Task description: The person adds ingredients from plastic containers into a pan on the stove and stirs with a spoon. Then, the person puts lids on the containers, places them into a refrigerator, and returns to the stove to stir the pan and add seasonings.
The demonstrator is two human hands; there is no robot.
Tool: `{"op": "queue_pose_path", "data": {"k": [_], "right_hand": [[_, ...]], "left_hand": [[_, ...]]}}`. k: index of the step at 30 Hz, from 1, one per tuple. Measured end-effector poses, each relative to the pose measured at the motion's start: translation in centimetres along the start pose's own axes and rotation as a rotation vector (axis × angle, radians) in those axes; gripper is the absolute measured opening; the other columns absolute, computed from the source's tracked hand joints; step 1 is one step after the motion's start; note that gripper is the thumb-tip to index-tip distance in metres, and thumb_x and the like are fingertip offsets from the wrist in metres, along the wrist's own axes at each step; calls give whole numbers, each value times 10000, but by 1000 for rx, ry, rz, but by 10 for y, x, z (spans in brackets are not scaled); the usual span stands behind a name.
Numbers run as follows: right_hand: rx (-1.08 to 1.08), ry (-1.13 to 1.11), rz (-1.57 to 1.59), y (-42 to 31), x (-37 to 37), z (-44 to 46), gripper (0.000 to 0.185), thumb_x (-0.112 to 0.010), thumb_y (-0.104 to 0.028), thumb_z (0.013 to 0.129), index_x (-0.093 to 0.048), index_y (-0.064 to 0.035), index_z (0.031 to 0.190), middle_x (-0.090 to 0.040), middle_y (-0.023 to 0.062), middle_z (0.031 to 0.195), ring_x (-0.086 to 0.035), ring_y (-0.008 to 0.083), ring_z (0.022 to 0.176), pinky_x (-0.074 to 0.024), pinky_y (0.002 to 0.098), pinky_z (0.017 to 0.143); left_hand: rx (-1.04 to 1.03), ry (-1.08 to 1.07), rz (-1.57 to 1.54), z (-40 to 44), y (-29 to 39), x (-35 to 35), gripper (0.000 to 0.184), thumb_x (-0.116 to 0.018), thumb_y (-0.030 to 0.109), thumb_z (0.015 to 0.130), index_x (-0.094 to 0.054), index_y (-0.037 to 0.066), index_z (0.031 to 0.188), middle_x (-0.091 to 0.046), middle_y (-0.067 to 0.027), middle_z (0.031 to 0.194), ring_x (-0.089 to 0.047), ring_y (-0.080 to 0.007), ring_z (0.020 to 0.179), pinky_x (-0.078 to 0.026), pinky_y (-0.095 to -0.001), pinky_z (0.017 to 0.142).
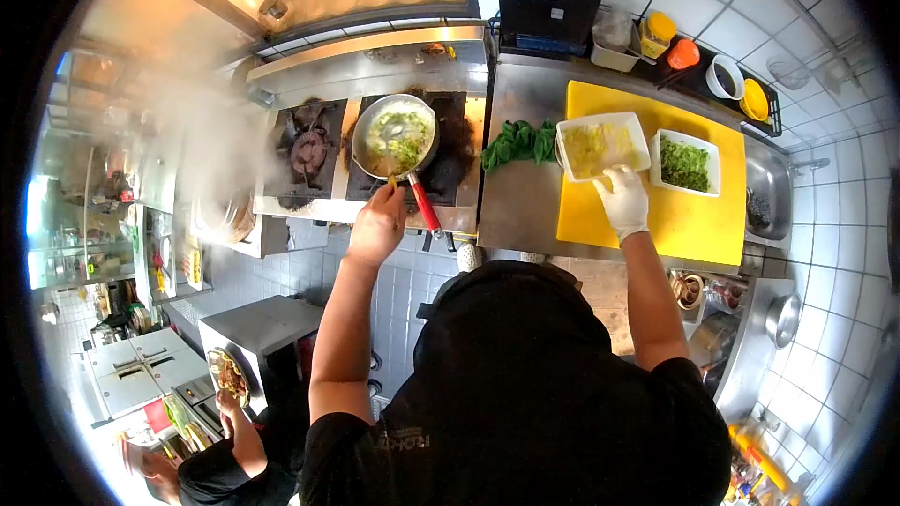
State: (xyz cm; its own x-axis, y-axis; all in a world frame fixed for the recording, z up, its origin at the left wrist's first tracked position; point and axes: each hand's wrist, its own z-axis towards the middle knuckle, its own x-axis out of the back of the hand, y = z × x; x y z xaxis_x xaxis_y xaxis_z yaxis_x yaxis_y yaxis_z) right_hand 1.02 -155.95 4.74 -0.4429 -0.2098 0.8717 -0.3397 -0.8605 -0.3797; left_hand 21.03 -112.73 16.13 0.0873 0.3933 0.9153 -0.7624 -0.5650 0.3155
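Observation:
My bare left hand [379, 221] is closed on the handle of a stirring utensil [393, 178], whose head dips into the frying pan [433, 152]. Chopped pale and green food [405, 131] in cloudy liquid lies in the pan, whose red handle [425, 206] points toward me beside that hand. My right hand [623, 203], in a white glove, is at the near rim of a white tub [641, 142] of chopped yellowish vegetables [597, 148]. Its fingers look apart; whether they touch the rim is unclear. A second white tub [717, 189] holds chopped greens [684, 165].
Both tubs stand on a yellow cutting board [581, 220], with a green cloth [518, 143] to its left. Another burner [307, 152] lies left of the pan, near thick steam [211, 131]. A sink [771, 187] is far right. Another person [246, 450] holds a food plate at lower left.

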Motion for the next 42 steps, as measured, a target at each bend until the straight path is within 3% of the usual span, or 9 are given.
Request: {"op": "queue_pose_path", "data": {"k": [7, 9, 12, 15, 20, 24, 27, 38, 42], "right_hand": [[-3, -84, -55, -29, 10, -4, 268, -761, -288, 874, -740, -58, 1011, -715, 152, 1023, -674, 353, 984, -560, 447, 840], [27, 15, -46, -37, 20, -4, 277, -734, -275, 903, -736, -51, 1065, -709, 179, 1079, -676, 375, 979, -564, 468, 849], [-29, -13, 42, -48, 41, 2, 397, -728, -311, 912, -708, -61, 1220, -660, 198, 1276, -654, 375, 1112, -556, 463, 922], [109, 208, 103, -82, 104, 56, 437, -746, -259, 897, -672, -53, 1276, -646, 211, 1302, -649, 374, 1118, -544, 448, 942], [368, 536, 62, -142, 258, 163, 492, -757, -188, 863, -633, -19, 1308, -606, 223, 1341, -630, 415, 1125, -523, 484, 943], [539, 952, -114, -171, 381, 245, 393, -680, -99, 877, -655, -23, 1262, -640, 197, 1298, -597, 413, 1196, -482, 491, 1027], [578, 1203, -286, -167, 469, 315, 406, -640, -46, 874, -659, -54, 1279, -644, 165, 1324, -596, 386, 1217, -470, 503, 1044], [128, 474, -591, -155, 582, 409, 335, -591, -239, 1022, -667, -237, 1348, -709, 81, 1269, -684, 293, 1123, -549, 418, 993], [372, 414, -546, -110, 597, 458, 368, -573, -285, 1013, -669, -135, 1335, -700, 155, 1257, -680, 297, 1133, -545, 414, 993]], "left_hand": [[-46, 3, -114, 7, 21, 20, 143, -611, 27, 892, -638, 25, 1032, -619, -197, 918, -653, -407, 847, -553, -487, 730], [50, -258, 99, -23, -19, -16, 189, -572, 51, 916, -622, -20, 1084, -629, -231, 992, -645, -398, 879, -555, -476, 710], [-80, -112, 252, -52, -49, -82, 434, -606, 169, 954, -560, 4, 1353, -582, -280, 1312, -646, -399, 1081, -583, -471, 860], [4, -279, 114, -40, -12, -49, 777, -772, 363, 850, -457, -21, 1448, -530, -287, 1351, -629, -440, 1105, -568, -500, 896], [-153, -210, 90, -28, 2, -34, 826, -836, 481, 766, -527, 8, 1368, -563, -243, 1250, -621, -421, 1121, -576, -507, 851], [-78, -101, 221, -33, 27, -3, 889, -790, 604, 758, -565, 19, 1389, -460, -338, 1445, -506, -493, 1310, -522, -529, 987], [-15, 55, 41, -46, 54, 28, 753, -748, 359, 893, -443, 9, 1486, -457, -317, 1486, -490, -521, 1319, -476, -532, 1058], [221, 275, 33, -114, 79, 27, 483, -666, 211, 985, -563, -19, 1396, -583, -303, 1366, -578, -495, 1231, -502, -492, 1044], [224, 310, 38, -113, 93, 32, 440, -664, 160, 979, -583, -26, 1370, -597, -293, 1354, -584, -484, 1228, -504, -486, 1046]]}}
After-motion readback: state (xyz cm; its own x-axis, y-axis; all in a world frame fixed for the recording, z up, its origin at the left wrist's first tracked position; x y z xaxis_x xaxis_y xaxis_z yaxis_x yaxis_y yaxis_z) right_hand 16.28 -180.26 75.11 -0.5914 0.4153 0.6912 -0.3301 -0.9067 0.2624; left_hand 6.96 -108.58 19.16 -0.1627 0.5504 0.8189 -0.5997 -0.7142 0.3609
